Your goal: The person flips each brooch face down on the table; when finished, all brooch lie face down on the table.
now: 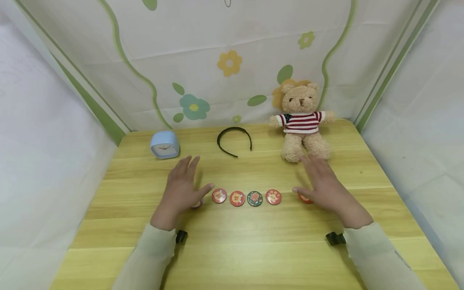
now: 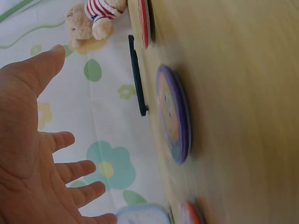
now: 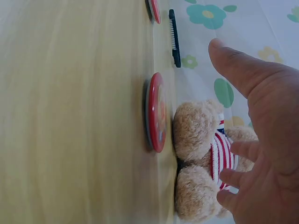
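The left hand [image 1: 181,187] hung over the left end of a row of round badges, its fingers extended with gaps between them and the thumb splayed off to the right, holding nothing. Just under that thumb lay a purple-rimmed badge [image 1: 197,204], mostly covered from above; the left wrist view showed it flat on the wooden table [image 1: 232,249], with a red badge [image 2: 190,213] beyond it to the left.

The right hand [image 1: 322,185] hung over the row's right end, fingers extended, thumb pointing left and well apart from them, likewise gripping nothing. A red-rimmed badge [image 3: 156,112] lay partly beneath its thumb. The fingertips overlapped the feet of the teddy bear [image 1: 301,123] in the head view; whether they touched could not be told.

Between the hands, from left to right, came two red badges [image 1: 219,195], a green badge [image 1: 255,198] and a red star badge [image 1: 273,197], set apart by narrow slits of wood. A wider gap separated the star badge from the one under the right thumb.

The row ran well inside the table's left and right edges, with a deep stretch of wood on its near side. Toward the far edge, before the cloth backdrop [image 1: 145,48], stood a blue clock [image 1: 165,145] at left, a black headband [image 1: 233,129] mid-table and the bear at right.
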Demonstrator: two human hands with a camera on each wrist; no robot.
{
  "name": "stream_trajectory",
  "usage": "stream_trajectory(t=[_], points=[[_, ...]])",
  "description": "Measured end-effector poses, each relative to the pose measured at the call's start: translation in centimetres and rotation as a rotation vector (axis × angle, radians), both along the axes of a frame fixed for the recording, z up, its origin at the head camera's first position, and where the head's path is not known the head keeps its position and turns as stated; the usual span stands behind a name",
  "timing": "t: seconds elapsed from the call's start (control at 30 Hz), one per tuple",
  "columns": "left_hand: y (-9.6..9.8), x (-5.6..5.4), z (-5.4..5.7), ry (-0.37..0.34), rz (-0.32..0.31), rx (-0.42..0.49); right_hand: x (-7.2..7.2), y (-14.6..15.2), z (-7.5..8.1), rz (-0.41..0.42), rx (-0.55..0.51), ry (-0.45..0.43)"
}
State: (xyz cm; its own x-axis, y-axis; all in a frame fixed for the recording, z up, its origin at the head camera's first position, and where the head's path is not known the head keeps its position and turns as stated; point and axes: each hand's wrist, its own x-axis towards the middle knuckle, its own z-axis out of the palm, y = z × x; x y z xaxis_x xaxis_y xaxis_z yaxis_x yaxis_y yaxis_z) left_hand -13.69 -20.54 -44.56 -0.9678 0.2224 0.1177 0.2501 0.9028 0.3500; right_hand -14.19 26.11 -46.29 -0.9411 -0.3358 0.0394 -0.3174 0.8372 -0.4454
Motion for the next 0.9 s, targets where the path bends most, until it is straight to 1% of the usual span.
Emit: stream_trajectory(t=[0.13, 0.27, 0.43, 0.5, 0.57, 0.67, 0.77, 0.9], points=[[0.7, -0.2, -0.2, -0.011, -0.027, 0.043, -0.2, 0.5, -0.4, 0.019, -0.055, -0.007], [1.5, -0.4, -0.3, -0.018, -0.049, 0.081, -0.1, 0.8, -0.5, 0.015, -0.124, -0.011], [2.5, -0.7, -0.3, -0.032, -0.096, 0.188, 0.2, 1.1, -0.5, 0.013, -0.144, -0.009], [2.9, -0.8, -0.3, -0.049, -0.125, 0.229, 0.3, 1.2, -0.4, 0.016, -0.139, -0.001], [3.6, -0.8, -0.4, -0.073, -0.156, 0.250, 0.4, 1.3, -0.5, 0.021, -0.140, 0.010], [4.9, -0.9, -0.6, -0.091, -0.211, 0.249, 0.5, 1.5, -0.6, 0.023, -0.135, 0.015], [6.4, -0.9, -0.9, -0.094, -0.266, 0.231, 0.6, 1.8, -0.7, 0.014, -0.143, -0.002], [8.4, -0.8, -1.2, -0.102, -0.299, 0.213, 0.6, 1.9, -0.8, 0.006, -0.152, -0.039]])
